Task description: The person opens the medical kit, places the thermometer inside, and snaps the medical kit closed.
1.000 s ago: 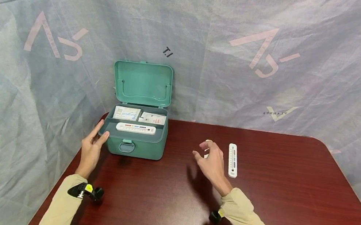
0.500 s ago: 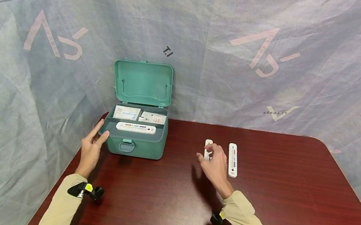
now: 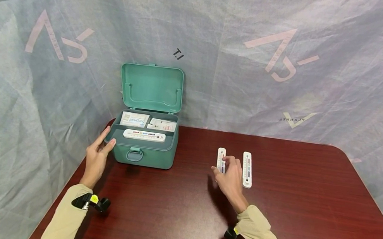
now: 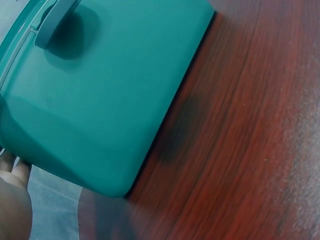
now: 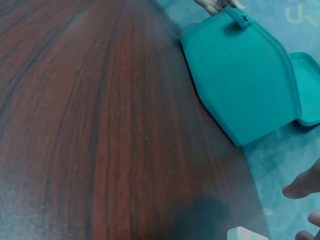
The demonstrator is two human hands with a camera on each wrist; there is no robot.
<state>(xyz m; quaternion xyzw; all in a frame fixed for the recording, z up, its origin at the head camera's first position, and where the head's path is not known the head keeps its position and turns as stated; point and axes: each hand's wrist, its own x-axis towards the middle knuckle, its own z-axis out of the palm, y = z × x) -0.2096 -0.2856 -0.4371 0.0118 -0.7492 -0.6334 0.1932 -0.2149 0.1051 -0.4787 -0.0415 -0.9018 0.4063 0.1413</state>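
Note:
In the head view my left hand [image 3: 96, 160] rests against the left side of a green first-aid box [image 3: 145, 157], thumb at its front corner and fingers extended along the side. The lid stands up, and a white thermometer [image 3: 144, 135] lies across the box's grey tray. My right hand [image 3: 231, 179] hovers over a second thermometer [image 3: 221, 155] on the table, covering its lower end. Its thumb and fingers are bent but apart, with a gap between them in the right wrist view. Just right of that hand lies a third thermometer [image 3: 247, 170].
A surgical packet [image 3: 134, 119] and another white packet [image 3: 161, 125] sit in the tray's rear compartments. The dark red table [image 3: 175, 211] carries everything, with a printed grey cloth [image 3: 212, 59] hanging behind and at the sides.
My right hand has moved slightly right and nearer to me, uncovering more of the second thermometer. The left hand and the box have stayed in place.

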